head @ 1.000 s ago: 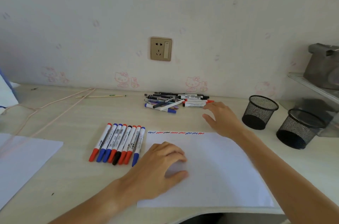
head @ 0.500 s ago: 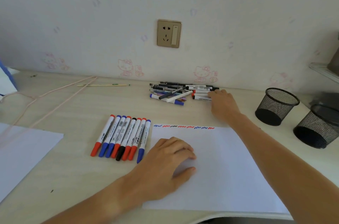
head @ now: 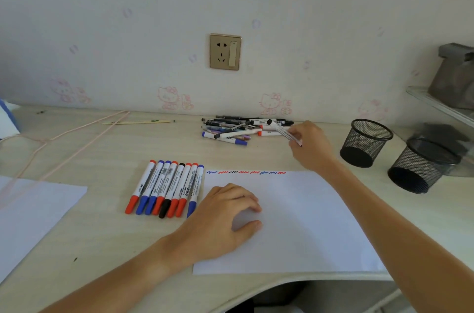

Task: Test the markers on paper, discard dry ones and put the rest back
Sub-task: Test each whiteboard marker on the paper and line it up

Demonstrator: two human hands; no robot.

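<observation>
The right hand (head: 311, 144) pinches a white whiteboard marker with a black cap (head: 283, 131), lifted clear of the pale wooden desk (head: 102, 148) and tilted, its capped end pointing up and to the left over the loose pile of mixed pens and markers (head: 237, 128) that lies by the wall. The left hand (head: 225, 218) rests on the white sheet of paper (head: 302, 225) near its left edge, fingers curled with their tips on the sheet, holding nothing. Along the sheet's top edge runs a row of short blue, red and black squiggles (head: 246, 172). Just beside the paper's left edge lie eight capped white markers in a neat row (head: 165, 188), side by side and touching, with red, blue and black caps toward the person. Two black wire-mesh pen cups (head: 365, 142) stand to the right of the right hand, near each other. A second white sheet (head: 33, 212) lies at the desk's left.
</observation>
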